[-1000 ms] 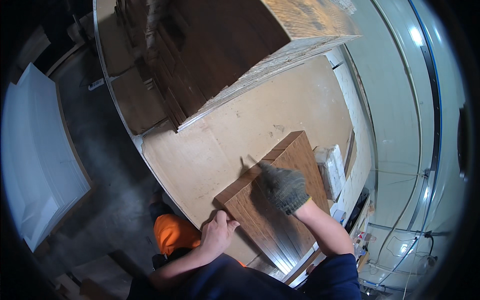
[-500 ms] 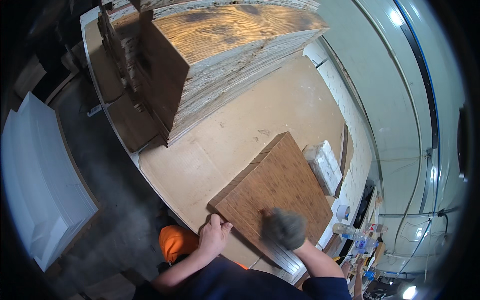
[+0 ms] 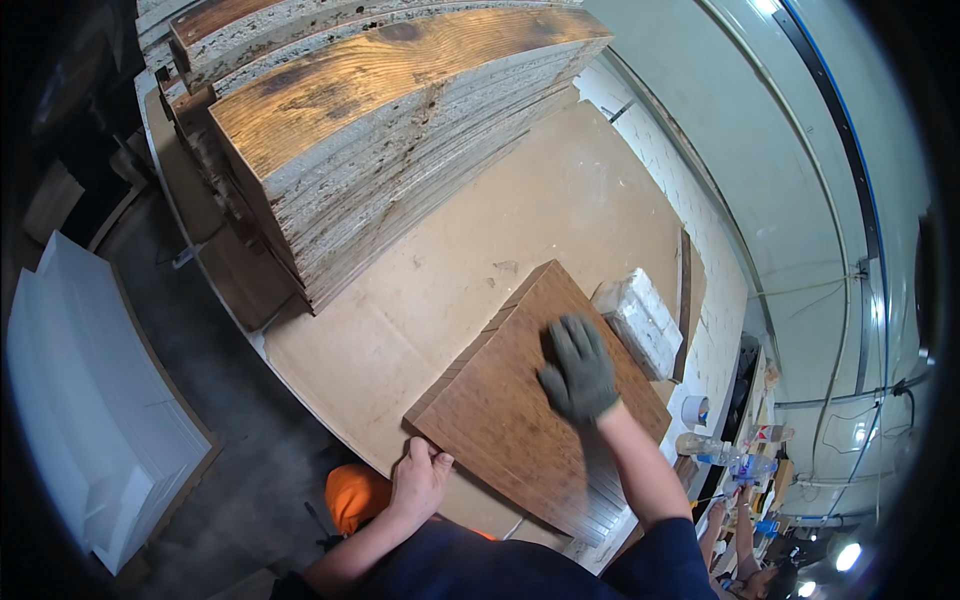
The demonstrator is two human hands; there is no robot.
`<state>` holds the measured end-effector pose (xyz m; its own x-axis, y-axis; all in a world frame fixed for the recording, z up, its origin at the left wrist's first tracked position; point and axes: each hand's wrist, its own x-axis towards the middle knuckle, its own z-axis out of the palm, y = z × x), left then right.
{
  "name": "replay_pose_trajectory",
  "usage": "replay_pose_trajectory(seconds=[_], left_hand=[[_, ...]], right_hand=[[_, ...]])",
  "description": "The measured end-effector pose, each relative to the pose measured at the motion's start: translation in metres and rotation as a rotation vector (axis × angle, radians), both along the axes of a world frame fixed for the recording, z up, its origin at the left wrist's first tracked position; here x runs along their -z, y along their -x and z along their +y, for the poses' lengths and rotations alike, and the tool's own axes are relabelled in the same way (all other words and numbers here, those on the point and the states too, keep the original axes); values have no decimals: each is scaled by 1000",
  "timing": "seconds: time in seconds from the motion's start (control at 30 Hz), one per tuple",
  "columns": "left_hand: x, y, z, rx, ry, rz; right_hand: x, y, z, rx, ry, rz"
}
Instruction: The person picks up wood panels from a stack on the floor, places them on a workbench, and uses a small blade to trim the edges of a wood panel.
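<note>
A stack of brown wood-grain panels (image 3: 500,400) lies at an angle on the table in front of me, its layered edges showing along the far left side. My right hand (image 3: 582,370), in a grey-green work glove, rests flat on the top panel with the fingers spread. My bare left hand (image 3: 420,482) is at the stack's near left corner, its thumb and fingers closed on the edge. The undersides of the left fingers are hidden.
A tall stack of boards (image 3: 420,110) stands at the far left of the paper-covered table (image 3: 370,360). Right of the panels lie a white wrapped block (image 3: 642,325), a tape roll (image 3: 695,410) and plastic bottles (image 3: 750,465). White panels (image 3: 100,400) stand left; another person's arm (image 3: 745,530) shows lower right.
My right hand has moved away from me across the top panel, from a blurred, bunched shape to spread fingers. The left hand stays at the corner. The whole view has shifted slightly.
</note>
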<state>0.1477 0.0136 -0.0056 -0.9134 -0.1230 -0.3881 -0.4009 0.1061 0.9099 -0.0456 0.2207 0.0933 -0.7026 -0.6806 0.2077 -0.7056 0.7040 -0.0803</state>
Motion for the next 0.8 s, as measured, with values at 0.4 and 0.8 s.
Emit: replay_pose_trajectory(seconds=[0.4,0.8], left_hand=[[-10,1,-7,80,-156,-91],[13,1,8,28,-123,17]], right_hand=[[-35,-65,-167,-692,-308,-1020],[-14,-121,-139,-614,74,-689]])
